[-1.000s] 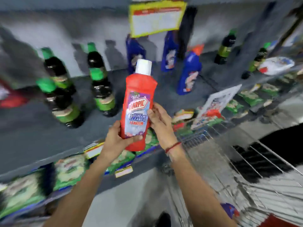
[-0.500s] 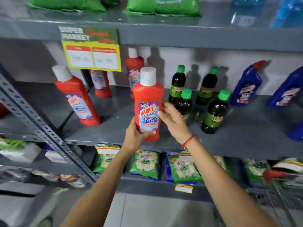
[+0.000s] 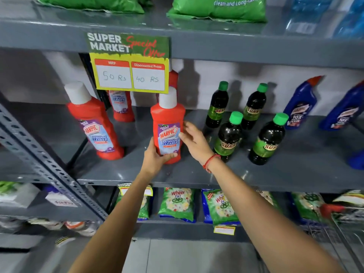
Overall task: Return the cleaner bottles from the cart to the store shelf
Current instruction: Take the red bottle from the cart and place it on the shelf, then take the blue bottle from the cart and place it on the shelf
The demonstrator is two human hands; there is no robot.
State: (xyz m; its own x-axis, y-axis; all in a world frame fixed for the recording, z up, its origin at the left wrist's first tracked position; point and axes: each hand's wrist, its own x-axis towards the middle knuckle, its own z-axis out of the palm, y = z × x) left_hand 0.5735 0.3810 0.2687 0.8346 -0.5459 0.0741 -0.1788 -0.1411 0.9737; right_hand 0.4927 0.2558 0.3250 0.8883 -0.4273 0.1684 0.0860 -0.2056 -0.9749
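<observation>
A red Harpic bathroom cleaner bottle with a white cap stands upright on the grey middle shelf. My left hand grips its lower part, thumb across the label. My right hand rests its fingertips against the bottle's right side, fingers spread. Another red Harpic bottle leans on the shelf to the left. Two more red bottles stand behind, partly hidden by the price sign. The wire cart shows at the lower right edge.
A special-offer price sign hangs from the upper shelf. Several dark bottles with green caps stand just right of my right hand. Blue cleaner bottles are further right. Detergent packets fill the shelf below. A perforated steel upright crosses on the left.
The view swung left and settled on the red-bottle section. The held bottle went forward and down until it stands on the shelf. My right hand's fingers opened against its side.
</observation>
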